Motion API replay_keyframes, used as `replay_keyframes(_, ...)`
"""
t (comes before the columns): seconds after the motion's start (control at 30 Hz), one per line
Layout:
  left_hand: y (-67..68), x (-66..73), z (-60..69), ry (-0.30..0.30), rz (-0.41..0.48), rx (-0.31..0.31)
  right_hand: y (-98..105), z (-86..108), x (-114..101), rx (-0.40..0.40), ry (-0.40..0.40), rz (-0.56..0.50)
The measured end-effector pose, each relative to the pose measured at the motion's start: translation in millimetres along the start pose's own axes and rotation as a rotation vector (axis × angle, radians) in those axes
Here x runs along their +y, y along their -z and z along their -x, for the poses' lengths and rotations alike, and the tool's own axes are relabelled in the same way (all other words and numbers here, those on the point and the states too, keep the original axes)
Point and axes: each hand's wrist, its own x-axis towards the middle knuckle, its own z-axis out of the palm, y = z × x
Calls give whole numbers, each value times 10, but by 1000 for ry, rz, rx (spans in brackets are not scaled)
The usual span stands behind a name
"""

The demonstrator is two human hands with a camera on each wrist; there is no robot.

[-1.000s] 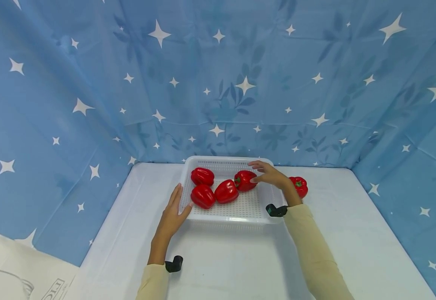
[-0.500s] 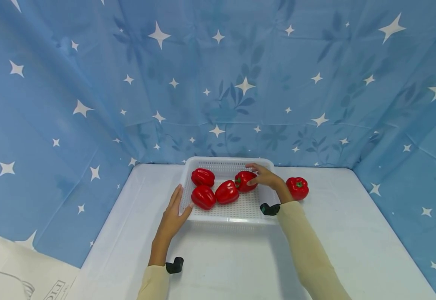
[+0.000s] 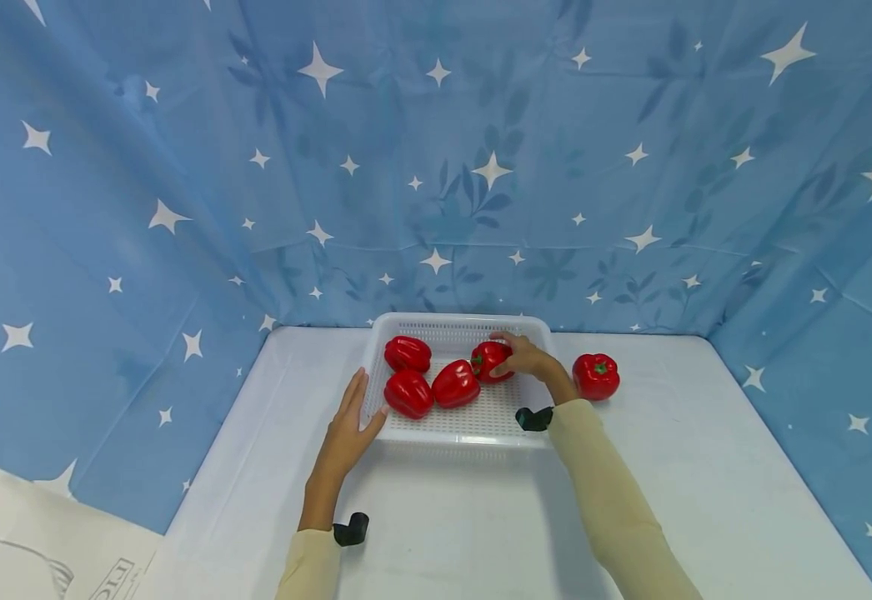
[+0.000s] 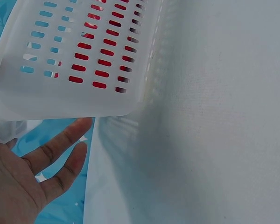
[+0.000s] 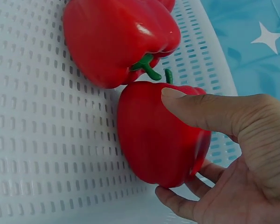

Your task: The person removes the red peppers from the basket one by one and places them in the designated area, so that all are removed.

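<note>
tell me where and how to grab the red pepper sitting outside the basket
Probably by its rounded sides, coming from above or the right: the red pepper sits with its stem facing up, leaving bulging flanks for fingers, while the basket stands to its left. The stem looks small to hold.

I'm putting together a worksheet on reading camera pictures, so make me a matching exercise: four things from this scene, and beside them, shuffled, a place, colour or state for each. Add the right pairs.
Column one
1. Left hand
2. Right hand
3. Basket
4. Backdrop cloth

Column two
A. White, with rows of slots
B. Gripping a red pepper
C. Blue, with pale stars
D. At the left end of the container in the head view, fingers extended

Right pairs: 1-D, 2-B, 3-A, 4-C
</note>
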Motion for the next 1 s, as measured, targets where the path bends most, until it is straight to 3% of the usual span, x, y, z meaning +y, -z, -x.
replay_keyframes(0.77,-21,-33,-39,-36,21,-2,-65,-79,25,21,8,26)
replay_keyframes(1.0,-9,-15,-26,-20,14,-2,-85,-64,-3,29,7,6)
